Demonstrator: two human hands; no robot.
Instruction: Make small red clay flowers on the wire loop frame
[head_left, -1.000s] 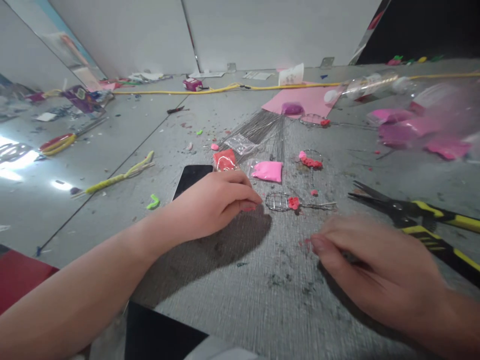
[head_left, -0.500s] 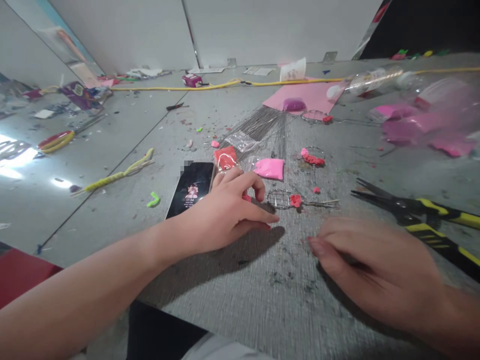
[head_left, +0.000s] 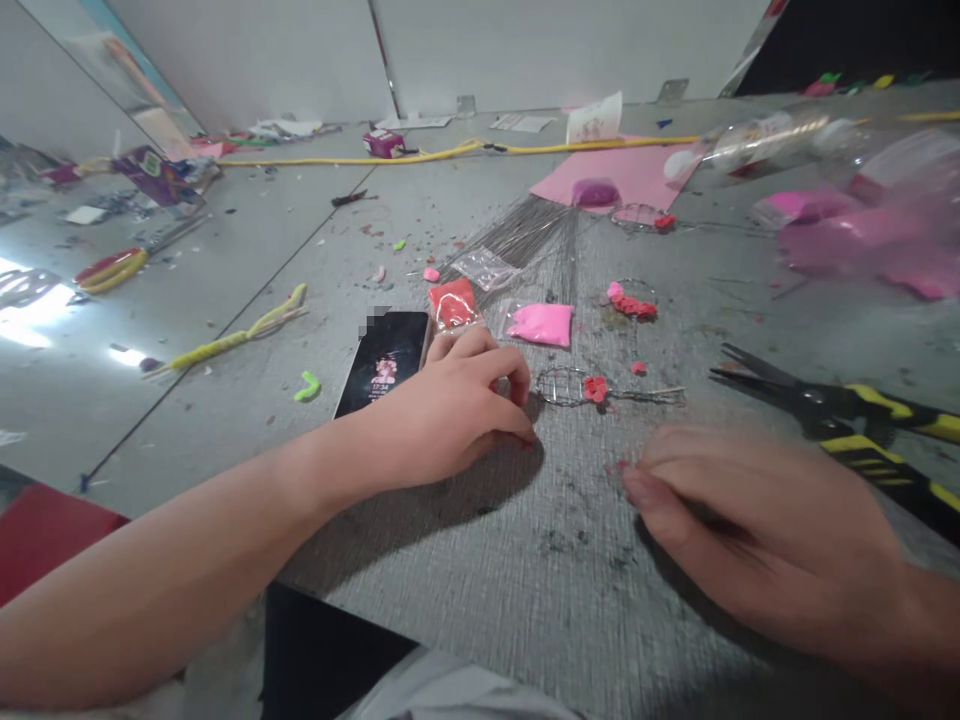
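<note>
Grey, scuffed bench [head_left: 480, 560], littered with crumbs of clay. Left hand [head_left: 450, 410] resting on it near the middle, fingers curled in and almost closed, thumb tip down on the surface; cannot tell whether anything small sits inside the curl. Just right of those fingertips, a little wire frame [head_left: 559, 385] lying flat, with a red clay bit [head_left: 595, 388] stuck on it and a wire tail running off to the right. Not touching the left hand, only just beside it.

Right hand [head_left: 750, 530] nearer and to the right, blurred, fingers drawn together and low over the bench beside a few red crumbs [head_left: 619, 467]. Too smeared to tell how closed, or whether holding anything.

Beyond the left hand: a lit phone [head_left: 382, 360], a red clay packet [head_left: 452, 303] touching its far right corner, a pink clay packet [head_left: 540, 323] further right. Black and yellow pliers [head_left: 840, 415] at the right, jaws pointing left, well apart from both hands. Fan of thin wires [head_left: 525, 240] farther off.

For neat handling, by the look of it: pin the frame by its tail rather than its mesh, so as not to bend it. Work with fingertips only. Press clay gently, enough to grip the wire without squashing through. Keep sleeves and wrists off the loose crumbs.
</note>
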